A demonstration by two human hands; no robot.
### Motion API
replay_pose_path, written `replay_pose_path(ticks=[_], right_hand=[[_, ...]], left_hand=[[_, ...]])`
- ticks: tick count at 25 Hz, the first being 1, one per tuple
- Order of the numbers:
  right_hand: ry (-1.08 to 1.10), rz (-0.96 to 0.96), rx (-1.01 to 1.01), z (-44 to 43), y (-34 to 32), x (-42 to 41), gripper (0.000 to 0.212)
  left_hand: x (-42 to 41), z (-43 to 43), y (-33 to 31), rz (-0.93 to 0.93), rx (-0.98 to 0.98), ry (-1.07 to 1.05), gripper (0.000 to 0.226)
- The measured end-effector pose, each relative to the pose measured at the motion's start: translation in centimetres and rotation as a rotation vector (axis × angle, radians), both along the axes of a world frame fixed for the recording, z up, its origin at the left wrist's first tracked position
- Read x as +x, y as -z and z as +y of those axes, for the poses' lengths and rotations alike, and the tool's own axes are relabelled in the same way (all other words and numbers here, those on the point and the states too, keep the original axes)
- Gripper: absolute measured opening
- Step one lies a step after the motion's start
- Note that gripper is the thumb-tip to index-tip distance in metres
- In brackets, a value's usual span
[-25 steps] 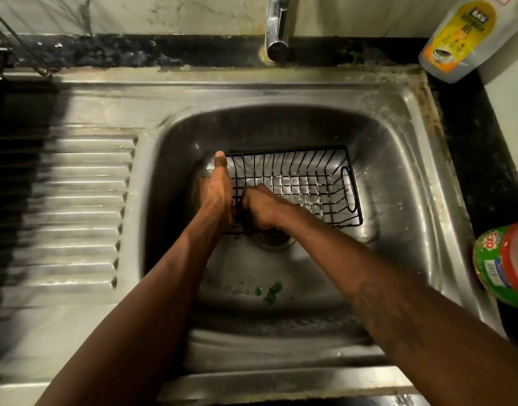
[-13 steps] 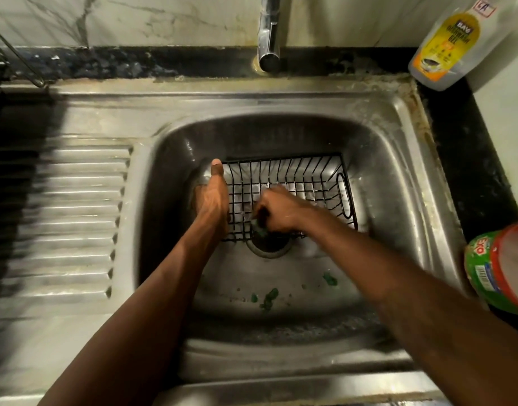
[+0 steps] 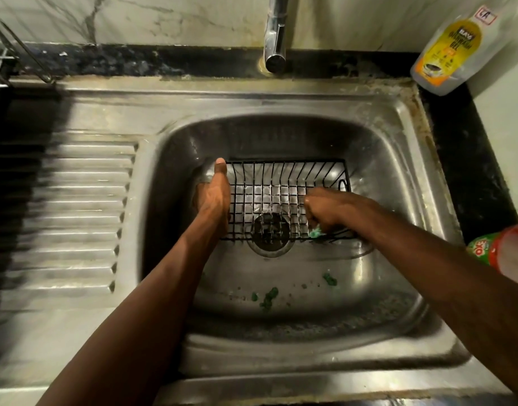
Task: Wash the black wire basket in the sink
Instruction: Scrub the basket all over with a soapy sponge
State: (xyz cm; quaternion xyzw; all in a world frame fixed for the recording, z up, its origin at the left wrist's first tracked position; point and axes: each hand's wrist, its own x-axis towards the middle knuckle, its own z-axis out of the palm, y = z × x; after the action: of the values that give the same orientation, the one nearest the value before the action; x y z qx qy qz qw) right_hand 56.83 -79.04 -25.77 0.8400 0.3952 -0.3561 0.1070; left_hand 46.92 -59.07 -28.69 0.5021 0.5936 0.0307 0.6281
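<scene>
**Scrubbing at the sink.** A person works on a black wire basket (image 3: 284, 183) in a stainless-steel sink (image 3: 398, 118). The basket sits on the basin floor directly over the drain (image 3: 271, 244), whose strainer shows through the grid and below the near rail.

The left hand (image 3: 213, 197) clamps the basket's short end, left of the drain. Its thumb stretches along the top rail toward the far corner. The other fingers are hidden behind the palm and appear to wrap the outside wires.

The right hand (image 3: 325, 209), just right of the drain, is curled tight round a green scrub pad (image 3: 315, 231). It presses the pad against the basket's near-right corner, and only a scrap of green shows under the knuckles.

No water can be seen running from the tap (image 3: 275, 39) beyond the drain. Green crumbs (image 3: 269, 297) lie on the basin floor on the near side of the drain. A dishwash gel bottle (image 3: 448, 45) leans far beyond and right of the drain, on the black counter.

The basket looks light and rigid. Its thin coated wire should not flex under a scrub, but it will likely skate on the wet steel unless pinned. The wet rails are probably slick. The thicker top rail and the looped handle on the end right of the drain look the surest holds. The open grid may snag the pad.
</scene>
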Motion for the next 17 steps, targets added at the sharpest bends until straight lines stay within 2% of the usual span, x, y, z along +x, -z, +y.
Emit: replay_pose_path(ticks=[2,4,6,8,12,14,17], right_hand=[[0.004,-0.107,0.041,-0.6,0.2,0.7,0.033],[0.214,-0.192,0.233,-0.5,0.4,0.9,0.014],[0.531,-0.256,0.633,0.5,0.9,0.0,0.035],[0.610,-0.315,0.883,3.1,0.7,-1.5,0.052],[0.458,-0.341,0.976,9.3,1.1,-3.4,0.038],[0.412,-0.328,0.940,11.6,1.7,-3.5,0.026],[0.362,-0.366,0.846,11.3,0.9,-3.3,0.024]], left_hand=[[0.1,0.1,0.1,-0.003,-0.015,0.007,0.102],[0.3,0.2,0.2,-0.030,-0.073,0.015,0.091],[0.6,0.1,0.4,-0.043,-0.091,0.041,0.081],[0.7,-0.3,0.6,-0.050,-0.071,0.059,0.082],[0.6,-0.8,0.8,-0.051,-0.001,0.046,0.085],[0.5,-0.7,0.6,-0.045,-0.009,0.042,0.078],[0.5,-0.5,0.6,-0.038,-0.008,0.039,0.077]])
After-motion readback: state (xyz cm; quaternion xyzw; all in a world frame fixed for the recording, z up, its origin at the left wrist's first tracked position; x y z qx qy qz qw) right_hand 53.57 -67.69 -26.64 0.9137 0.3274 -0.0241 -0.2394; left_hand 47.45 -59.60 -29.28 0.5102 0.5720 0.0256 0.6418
